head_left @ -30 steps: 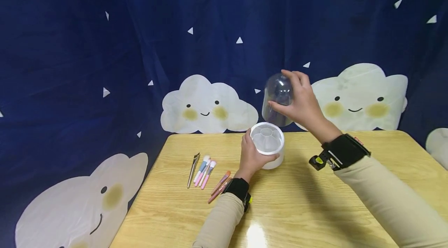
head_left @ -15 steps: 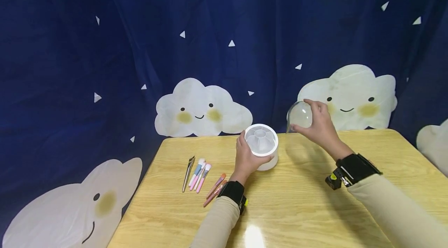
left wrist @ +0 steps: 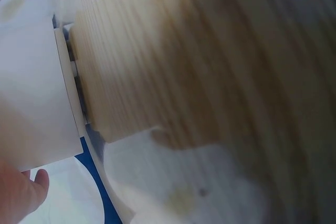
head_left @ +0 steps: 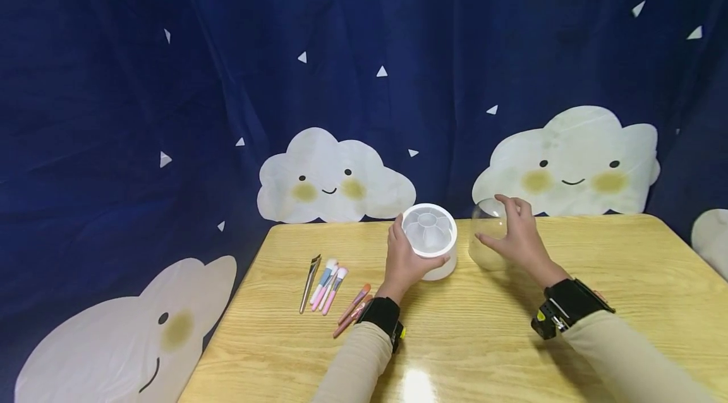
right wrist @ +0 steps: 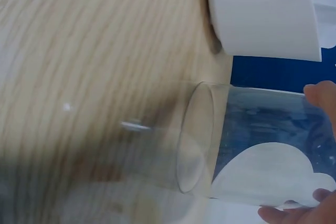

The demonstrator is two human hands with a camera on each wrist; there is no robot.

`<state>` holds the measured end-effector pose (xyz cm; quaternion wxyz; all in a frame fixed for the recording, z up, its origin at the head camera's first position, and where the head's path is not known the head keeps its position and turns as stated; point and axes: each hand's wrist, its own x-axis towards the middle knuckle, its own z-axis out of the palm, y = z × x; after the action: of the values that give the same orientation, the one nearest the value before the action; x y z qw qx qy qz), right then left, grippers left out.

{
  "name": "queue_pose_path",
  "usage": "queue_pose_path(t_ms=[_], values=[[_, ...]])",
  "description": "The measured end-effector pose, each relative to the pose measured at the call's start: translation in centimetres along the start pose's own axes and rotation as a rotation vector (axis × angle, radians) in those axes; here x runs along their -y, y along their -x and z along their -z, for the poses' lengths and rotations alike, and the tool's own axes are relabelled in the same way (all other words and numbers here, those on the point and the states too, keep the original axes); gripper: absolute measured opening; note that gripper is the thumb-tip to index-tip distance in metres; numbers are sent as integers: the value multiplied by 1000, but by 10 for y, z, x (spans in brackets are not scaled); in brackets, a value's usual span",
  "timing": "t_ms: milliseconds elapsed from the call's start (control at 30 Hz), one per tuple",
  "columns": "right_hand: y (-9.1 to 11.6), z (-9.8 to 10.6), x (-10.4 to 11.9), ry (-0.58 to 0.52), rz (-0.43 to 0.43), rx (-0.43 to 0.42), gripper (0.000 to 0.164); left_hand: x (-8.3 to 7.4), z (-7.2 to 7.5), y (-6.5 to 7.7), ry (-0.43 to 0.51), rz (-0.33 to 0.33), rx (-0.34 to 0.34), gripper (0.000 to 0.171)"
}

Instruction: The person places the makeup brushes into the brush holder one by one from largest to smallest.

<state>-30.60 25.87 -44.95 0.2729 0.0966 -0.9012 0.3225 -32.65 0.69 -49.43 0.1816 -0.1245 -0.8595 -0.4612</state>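
My left hand (head_left: 405, 261) grips the side of a white round holder (head_left: 449, 264), its thumb along the near wall. Thin dividers split the holder's inside into compartments, and it stands upright on the table. In the left wrist view its white wall (left wrist: 37, 87) fills the left side. Just to the right, my right hand (head_left: 520, 239) holds a clear dome cover (head_left: 483, 248) between thumb and fingers, near its rounded top. In the right wrist view the cover (right wrist: 252, 124) has its open rim right at the wooden surface.
Left of my left hand lie makeup brushes: a gold one (head_left: 309, 284), several pink and white ones (head_left: 335, 289), and brownish-pink ones (head_left: 355, 305) partly behind my wrist. The wooden table (head_left: 483, 346) ends at a dark blue curtain (head_left: 341, 11) with cloud shapes.
My right hand has carried the clear dome cover from above and behind the holder, rightward and down to the tabletop. The left hand keeps its grip on the holder.
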Motion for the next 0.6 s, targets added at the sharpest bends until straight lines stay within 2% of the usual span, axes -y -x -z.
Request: queue_pose_path(t_ms=[400, 600], values=[[5, -3, -6, 41, -22, -1, 92, -4, 7, -5, -71, -43, 61, 135], [5, -2, -3, 49, -38, 29, 92, -6, 11, -4, -67, -22, 91, 137]])
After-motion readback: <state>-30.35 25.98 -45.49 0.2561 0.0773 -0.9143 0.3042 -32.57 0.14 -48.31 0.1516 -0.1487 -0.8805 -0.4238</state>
